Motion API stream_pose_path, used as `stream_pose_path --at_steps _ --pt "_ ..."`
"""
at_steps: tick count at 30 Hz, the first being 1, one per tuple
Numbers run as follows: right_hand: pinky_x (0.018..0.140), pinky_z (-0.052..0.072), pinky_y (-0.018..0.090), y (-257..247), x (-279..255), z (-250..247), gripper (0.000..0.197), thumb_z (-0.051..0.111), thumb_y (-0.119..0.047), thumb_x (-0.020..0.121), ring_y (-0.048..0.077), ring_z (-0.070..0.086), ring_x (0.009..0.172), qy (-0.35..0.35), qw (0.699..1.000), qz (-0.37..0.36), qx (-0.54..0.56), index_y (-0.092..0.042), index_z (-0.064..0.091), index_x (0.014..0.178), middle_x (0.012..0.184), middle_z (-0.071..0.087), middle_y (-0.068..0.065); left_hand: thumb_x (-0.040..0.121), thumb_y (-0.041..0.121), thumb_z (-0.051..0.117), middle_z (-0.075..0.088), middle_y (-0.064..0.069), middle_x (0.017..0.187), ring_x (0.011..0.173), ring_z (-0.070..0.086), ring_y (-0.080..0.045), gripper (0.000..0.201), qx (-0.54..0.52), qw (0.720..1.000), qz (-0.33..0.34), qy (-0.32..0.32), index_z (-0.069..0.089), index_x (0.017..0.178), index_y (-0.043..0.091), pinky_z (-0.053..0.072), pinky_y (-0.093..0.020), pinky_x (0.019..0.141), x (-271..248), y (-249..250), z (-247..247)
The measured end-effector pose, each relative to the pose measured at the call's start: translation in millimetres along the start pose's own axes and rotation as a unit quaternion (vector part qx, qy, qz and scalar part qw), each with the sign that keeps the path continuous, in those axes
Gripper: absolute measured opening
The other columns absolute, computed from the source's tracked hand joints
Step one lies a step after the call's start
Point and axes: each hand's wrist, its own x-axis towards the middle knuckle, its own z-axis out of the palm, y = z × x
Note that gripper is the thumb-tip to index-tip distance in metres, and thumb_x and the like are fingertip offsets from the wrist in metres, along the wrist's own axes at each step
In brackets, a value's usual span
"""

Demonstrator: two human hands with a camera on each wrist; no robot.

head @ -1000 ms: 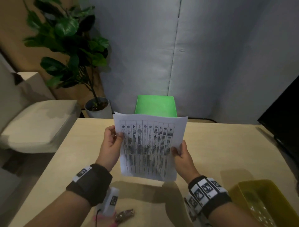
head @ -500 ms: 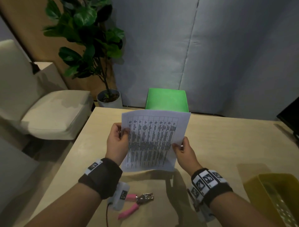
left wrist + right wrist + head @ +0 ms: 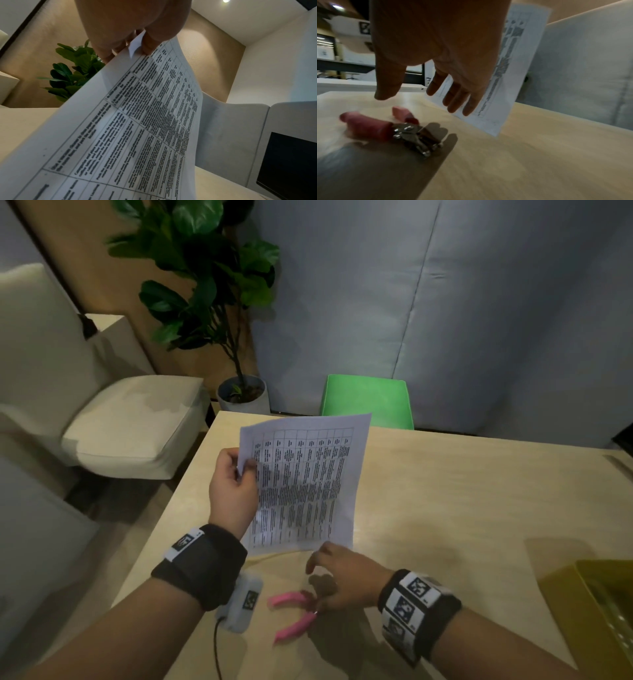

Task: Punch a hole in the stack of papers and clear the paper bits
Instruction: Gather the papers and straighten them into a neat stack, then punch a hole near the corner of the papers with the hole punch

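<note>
**Papers held aloft in one hand, punch not yet taken up**

The stack of papers (image 3: 303,481) is held upright above the surface (image 3: 462,508) by the left hand (image 3: 233,491), its left edge pinched between thumb and fingers (image 3: 149,44). The sheets are seen to curve and sag in the left wrist view; they are judged light, limp and liable to fan apart, so a firm pinch close to the edge to be punched is advised. The right hand (image 3: 342,577) is spread and empty, hovering just over the hole punch (image 3: 412,134), which lies on the surface below the papers. The punch is judged small, rigid and metal-jawed; it is best taken by its two pink handles (image 3: 366,125), whose covering looks grippy. Whether any contact is made yet cannot be told.
</note>
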Motion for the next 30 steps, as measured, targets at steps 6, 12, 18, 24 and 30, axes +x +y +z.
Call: stream_pose_path --at_steps 6,12,18,24,30 --pt "0.106 0.039 0.044 -20 28 30 0.096 0.081 -0.043 0.068 0.029 0.042 0.126 -0.057 0.997 -0.026 -0.055 -0.025 0.028 0.145 0.143 0.035 0.007 0.097 0.014 0.048 0.060 0.000 0.085 0.073 0.059 -0.011 0.004 -0.017 1.000 -0.001 0.005 0.047 0.095 0.012 0.045 -0.007 0.052 -7 -5 -7" --pt "0.099 0.042 0.041 -31 41 36 0.088 0.079 -0.048 0.070 0.027 0.044 0.117 -0.081 0.989 -0.026 -0.119 -0.024 0.034 0.142 0.132 0.040 0.005 0.097 0.013 0.048 0.060 0.004 0.084 0.072 0.060 -0.004 0.003 -0.035 0.999 -0.009 -0.004 0.046 0.094 0.013 0.045 -0.006 0.053 -10 -4 -8" --pt "0.092 0.046 0.039 -26 37 32 0.071 0.074 -0.051 0.074 0.026 0.051 0.106 -0.073 0.992 -0.053 -0.087 -0.019 0.046 0.131 0.122 0.050 0.006 0.097 0.013 0.048 0.060 0.005 0.084 0.067 0.061 0.003 0.002 -0.040 0.999 -0.012 -0.016 0.046 0.095 0.013 0.045 -0.006 0.052 -14 -4 -2" --pt "0.076 0.054 0.032 -14 11 7 0.058 0.069 -0.062 0.073 0.014 0.060 0.084 0.045 0.997 -0.028 0.048 -0.027 0.050 0.116 0.100 0.061 -0.006 0.096 0.013 0.049 0.060 0.004 0.086 0.075 0.059 -0.004 0.017 -0.030 0.999 0.001 -0.029 0.046 0.085 0.026 0.044 -0.004 0.052 -16 6 13" --pt "0.069 0.048 0.018 0 -30 -38 0.054 0.068 -0.048 0.081 0.004 0.056 0.078 0.168 0.969 -0.026 0.177 -0.015 0.048 0.120 0.089 0.055 -0.007 0.095 0.005 0.049 0.058 0.004 0.081 0.073 0.056 -0.005 0.018 -0.041 0.998 0.028 -0.050 0.045 0.084 0.020 0.044 -0.005 0.056 -22 17 40"
